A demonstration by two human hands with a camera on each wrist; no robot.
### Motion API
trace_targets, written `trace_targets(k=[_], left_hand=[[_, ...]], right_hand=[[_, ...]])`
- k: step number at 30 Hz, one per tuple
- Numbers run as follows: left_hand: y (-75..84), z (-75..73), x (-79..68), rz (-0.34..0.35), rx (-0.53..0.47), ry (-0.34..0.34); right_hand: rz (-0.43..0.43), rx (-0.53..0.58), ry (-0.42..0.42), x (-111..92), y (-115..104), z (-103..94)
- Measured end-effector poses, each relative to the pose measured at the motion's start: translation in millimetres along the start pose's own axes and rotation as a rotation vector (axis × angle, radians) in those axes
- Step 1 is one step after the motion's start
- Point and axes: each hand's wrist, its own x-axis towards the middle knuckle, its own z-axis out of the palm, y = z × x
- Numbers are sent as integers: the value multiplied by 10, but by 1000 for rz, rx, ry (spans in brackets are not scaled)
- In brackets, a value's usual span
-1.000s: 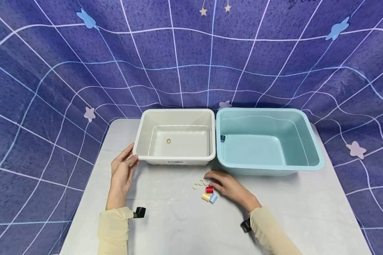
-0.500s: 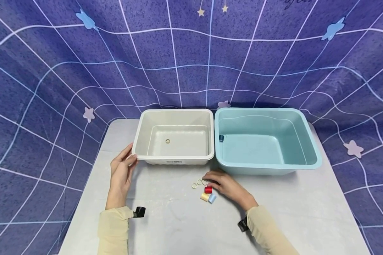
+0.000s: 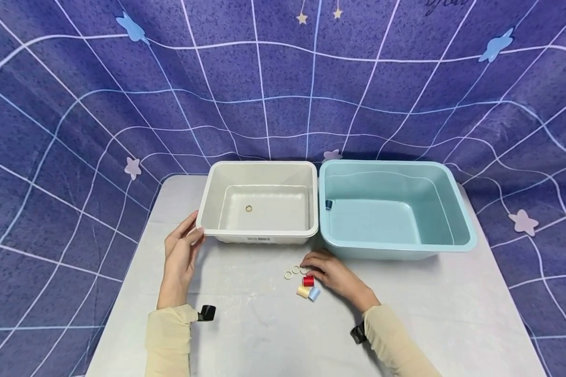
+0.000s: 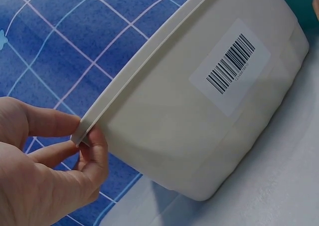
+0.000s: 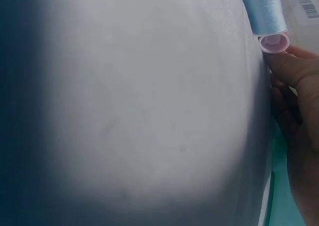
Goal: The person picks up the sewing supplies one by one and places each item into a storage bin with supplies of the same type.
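Note:
My left hand (image 3: 178, 256) pinches the front left corner of the off-white plastic basin (image 3: 259, 233); the left wrist view shows thumb and fingers on its rim (image 4: 114, 89). My right hand (image 3: 335, 275) rests low over the table, thumb and forefinger apart at the rightmost of three small pale rings (image 3: 295, 269). Close by its thumb lie a red thread spool (image 3: 308, 281), a yellow spool (image 3: 303, 291) and a light blue spool (image 3: 314, 294). In the right wrist view, the light blue spool (image 5: 264, 11) overlaps the thumb; the rings are hidden there.
A larger teal basin (image 3: 396, 246) stands right beside the off-white one, with a dark blue spool (image 3: 328, 204) at its left inside. One small ring (image 3: 249, 208) lies on the off-white basin's floor. A purple-blue curtain (image 3: 283, 115) hangs behind the grey-white table (image 3: 254, 335).

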Motion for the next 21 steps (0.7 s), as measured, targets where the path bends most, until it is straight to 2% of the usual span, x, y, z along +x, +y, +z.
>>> trace_targets(k=[4, 11, 21], left_hand=[[3, 3, -3, 0, -4, 2], [3, -15, -6, 14, -10, -31], [-6, -41, -14, 24, -18, -49]], right_hand=[[11, 18, 14, 4, -16, -25], [88, 15, 0, 13, -87, -87], [58, 44, 31, 59, -248, -201]])
